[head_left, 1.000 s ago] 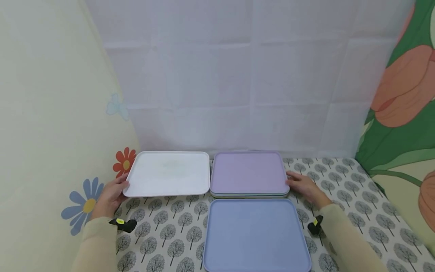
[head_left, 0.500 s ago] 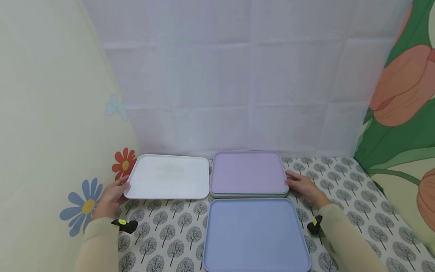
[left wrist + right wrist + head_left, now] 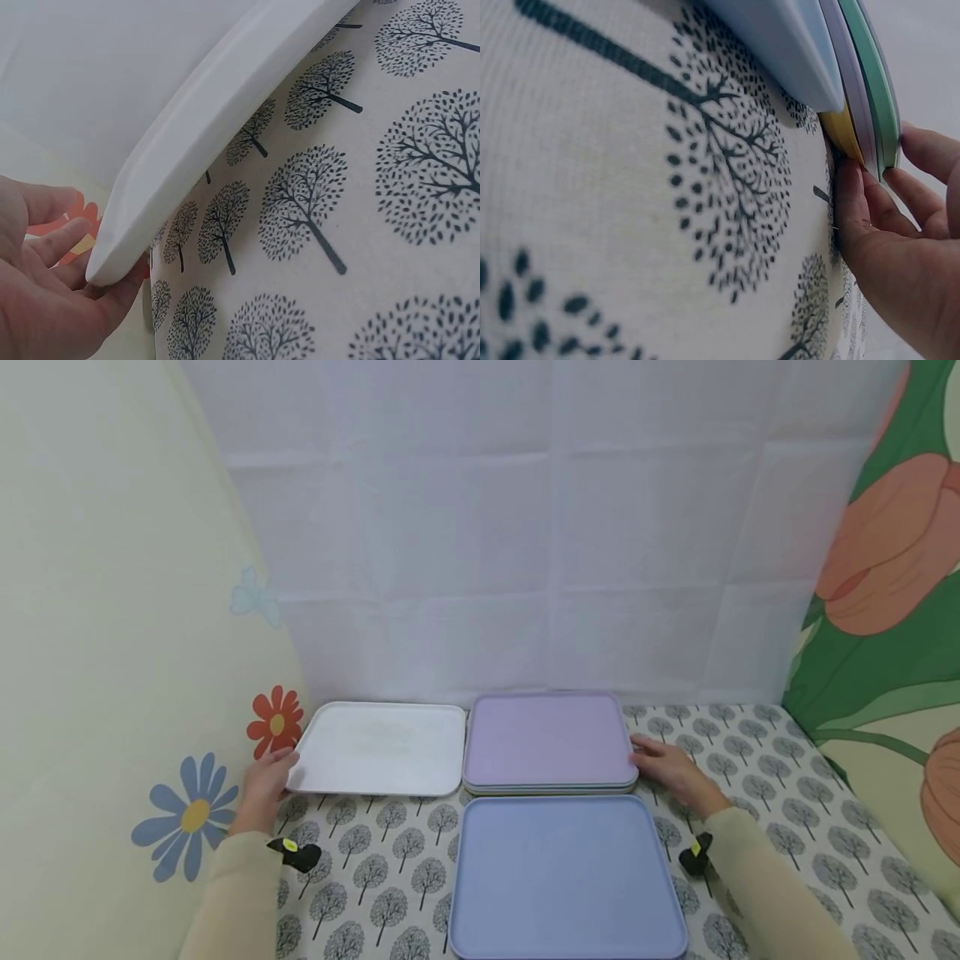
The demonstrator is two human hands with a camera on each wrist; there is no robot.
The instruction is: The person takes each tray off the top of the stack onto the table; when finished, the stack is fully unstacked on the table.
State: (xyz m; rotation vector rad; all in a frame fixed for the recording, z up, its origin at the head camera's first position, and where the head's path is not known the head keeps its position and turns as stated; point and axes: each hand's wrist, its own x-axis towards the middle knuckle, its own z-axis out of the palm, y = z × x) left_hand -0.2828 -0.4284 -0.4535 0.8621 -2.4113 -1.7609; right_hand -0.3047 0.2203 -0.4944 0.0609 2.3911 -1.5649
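At the back left lies a white tray (image 3: pixel 384 747); its right edge is close against a tray stack topped by a lilac tray (image 3: pixel 551 739). My left hand (image 3: pixel 268 781) holds the white tray's left edge. In the left wrist view, a finger and the thumb are at the tray's corner (image 3: pixel 112 266), whose edge stands off the cloth. Fingers of my right hand (image 3: pixel 671 772) touch the stack's right side, where yellow (image 3: pixel 844 135) and green (image 3: pixel 877 97) rims show. In front of the stack lies a blue tray (image 3: pixel 566 877).
A tree-patterned cloth (image 3: pixel 375 877) covers the table. Behind stands a pale fabric backdrop (image 3: pixel 510 527). A flower-printed wall (image 3: pixel 150 610) rises close on the left, and another printed covering (image 3: pixel 885 693) hangs on the right.
The white tray's left part has come down and the tray has shifted slightly right, my left hand moving with it. My right hand stays against the stack.
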